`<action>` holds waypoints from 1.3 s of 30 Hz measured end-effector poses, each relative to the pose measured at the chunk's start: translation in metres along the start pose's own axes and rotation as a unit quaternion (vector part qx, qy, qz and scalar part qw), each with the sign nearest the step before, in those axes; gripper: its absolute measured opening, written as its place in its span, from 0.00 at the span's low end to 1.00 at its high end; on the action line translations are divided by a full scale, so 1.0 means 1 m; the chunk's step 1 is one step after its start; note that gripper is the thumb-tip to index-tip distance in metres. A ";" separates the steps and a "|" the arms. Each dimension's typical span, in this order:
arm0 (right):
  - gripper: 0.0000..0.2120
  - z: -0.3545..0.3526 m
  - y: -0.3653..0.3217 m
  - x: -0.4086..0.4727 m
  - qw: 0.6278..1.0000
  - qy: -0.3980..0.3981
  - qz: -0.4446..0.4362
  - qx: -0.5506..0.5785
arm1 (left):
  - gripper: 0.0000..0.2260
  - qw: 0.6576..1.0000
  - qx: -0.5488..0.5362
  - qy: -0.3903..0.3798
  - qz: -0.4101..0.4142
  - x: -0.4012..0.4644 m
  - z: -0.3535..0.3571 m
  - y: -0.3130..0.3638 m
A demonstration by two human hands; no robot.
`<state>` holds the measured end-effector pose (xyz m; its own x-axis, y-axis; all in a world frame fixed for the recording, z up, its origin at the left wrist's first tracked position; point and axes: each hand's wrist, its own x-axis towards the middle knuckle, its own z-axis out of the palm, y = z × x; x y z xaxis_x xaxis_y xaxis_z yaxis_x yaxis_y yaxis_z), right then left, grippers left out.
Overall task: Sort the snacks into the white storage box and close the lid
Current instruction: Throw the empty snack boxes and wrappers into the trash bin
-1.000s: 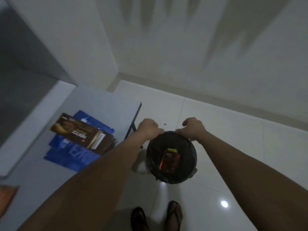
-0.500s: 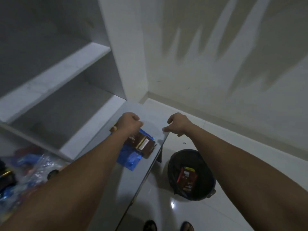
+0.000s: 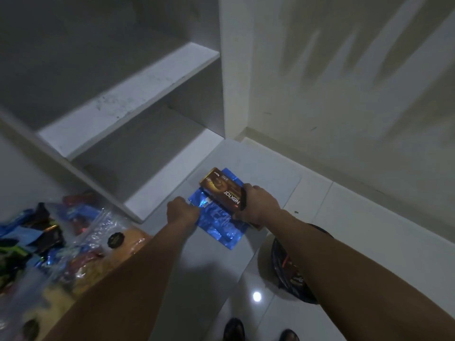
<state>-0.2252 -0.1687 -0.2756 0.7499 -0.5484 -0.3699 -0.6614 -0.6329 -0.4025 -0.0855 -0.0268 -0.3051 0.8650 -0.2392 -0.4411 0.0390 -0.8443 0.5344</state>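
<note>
The right hand (image 3: pixel 258 205) grips the brown Nextar box (image 3: pixel 221 190). The left hand (image 3: pixel 182 212), fingers curled, pinches the blue foil packet (image 3: pixel 219 225) on the worktop (image 3: pixel 266 173).

From my feed I see white built-in shelves (image 3: pixel 128 104) up and left of the grip, a pale wall (image 3: pixel 344 82) streaked with shadows beyond it, and glossy white floor tiles (image 3: pixel 369 230) below (one bright light reflection (image 3: pixel 256 296) there).

A home storage corner: white built-in shelves (image 3: pixel 128 102), tiled floor (image 3: pixel 369 230).
</note>
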 end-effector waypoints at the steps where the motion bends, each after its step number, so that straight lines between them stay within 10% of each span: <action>1: 0.38 0.004 0.000 0.001 1.000 -0.005 0.000 0.004 | 0.20 1.000 -0.016 0.001 -0.026 0.003 0.003 -0.001; 11: 0.34 0.018 0.008 0.002 0.998 0.004 -0.013 0.060 | 0.29 0.919 -0.361 0.024 -0.159 0.035 0.035 -0.015; 21: 0.35 0.018 0.017 0.002 0.994 0.002 0.000 0.110 | 0.22 0.979 -0.126 0.017 -0.156 0.041 0.061 -0.027; 28: 0.38 0.017 0.025 0.002 0.985 -0.005 0.033 0.170 | 0.23 0.939 -0.333 -0.013 -0.090 -0.003 0.038 0.011; 39: 0.33 -0.042 0.087 -0.036 0.964 0.153 0.149 0.159 | 0.16 0.954 -0.289 -0.079 0.024 -0.055 0.040 0.095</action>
<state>-0.3092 -0.2277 -0.2621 0.4634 -0.8459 -0.2639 -0.7821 -0.2504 -0.5706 -0.1497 -0.1128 -0.2593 0.7889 -0.3782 -0.4843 0.3100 -0.4355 0.8451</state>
